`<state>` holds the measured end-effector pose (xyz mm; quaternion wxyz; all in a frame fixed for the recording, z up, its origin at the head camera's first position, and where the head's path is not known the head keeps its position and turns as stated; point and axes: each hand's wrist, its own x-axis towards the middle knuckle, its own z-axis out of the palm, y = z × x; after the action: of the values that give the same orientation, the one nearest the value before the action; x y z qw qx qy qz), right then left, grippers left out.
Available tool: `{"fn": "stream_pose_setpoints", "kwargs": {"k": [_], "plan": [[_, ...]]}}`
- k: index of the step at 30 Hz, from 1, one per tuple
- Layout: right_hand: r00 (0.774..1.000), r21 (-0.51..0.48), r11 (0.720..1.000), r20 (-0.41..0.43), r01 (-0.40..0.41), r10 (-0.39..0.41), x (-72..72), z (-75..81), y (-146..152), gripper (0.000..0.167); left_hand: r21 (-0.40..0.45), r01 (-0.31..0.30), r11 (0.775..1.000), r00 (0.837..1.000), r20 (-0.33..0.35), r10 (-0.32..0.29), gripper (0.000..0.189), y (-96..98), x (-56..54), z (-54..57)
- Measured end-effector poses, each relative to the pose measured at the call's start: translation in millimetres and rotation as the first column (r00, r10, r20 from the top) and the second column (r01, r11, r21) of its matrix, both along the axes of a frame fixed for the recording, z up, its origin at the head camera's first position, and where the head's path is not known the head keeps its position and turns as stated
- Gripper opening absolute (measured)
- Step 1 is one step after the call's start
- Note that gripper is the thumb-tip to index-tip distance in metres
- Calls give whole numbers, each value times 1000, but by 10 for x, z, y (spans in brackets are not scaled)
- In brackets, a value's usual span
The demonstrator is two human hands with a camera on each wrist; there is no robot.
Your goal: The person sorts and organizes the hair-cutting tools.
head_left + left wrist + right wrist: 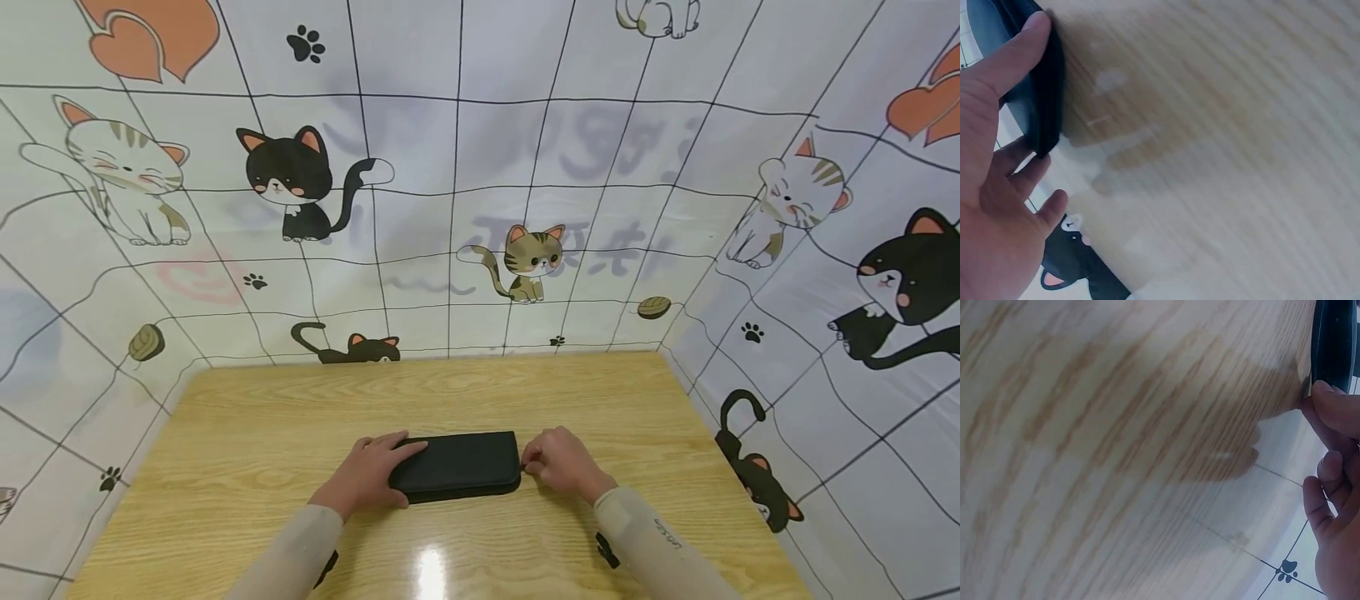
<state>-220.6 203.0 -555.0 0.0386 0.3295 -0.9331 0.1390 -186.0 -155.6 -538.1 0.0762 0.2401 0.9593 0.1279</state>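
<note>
A flat black zip case (459,463) with rounded near corners lies lengthwise on the wooden table. My left hand (366,475) grips its left end, fingers over the top and thumb at the near edge. In the left wrist view, that hand (997,181) has the end of the case (1047,100) between thumb and fingers. At the right end, my right hand (561,463) pinches a small dark tab, apparently the zipper pull, mostly hidden by the fingertips. The right wrist view has thumb and index finger together beside the case (1332,347), with the other fingers loosely bent.
The wooden table (285,417) has a glossy surface with a bright reflection near its front. White cloth (420,217) printed with cats and grid lines hangs behind it and at both sides.
</note>
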Motion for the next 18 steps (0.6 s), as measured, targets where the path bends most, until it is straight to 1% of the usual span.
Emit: {"fn": "stream_pose_setpoints", "kwargs": {"k": [3,8,12,18], "plan": [[1000,-12,1000,11,10,-10,0,5,-1,6,29,6,1000,1000,1,-6,86,-31,11,-7],[999,-14,999,15,33,-32,0,20,-8,7,37,23,999,1000,-18,-22,84,-60,15,-35],[999,8,999,-10,36,-36,3,19,-10,8,38,36,999,999,-34,-35,83,-67,15,-42],[997,39,999,-76,4,-1,-4,-14,-3,5,27,39,999,999,-35,-38,83,-65,22,-50]]}}
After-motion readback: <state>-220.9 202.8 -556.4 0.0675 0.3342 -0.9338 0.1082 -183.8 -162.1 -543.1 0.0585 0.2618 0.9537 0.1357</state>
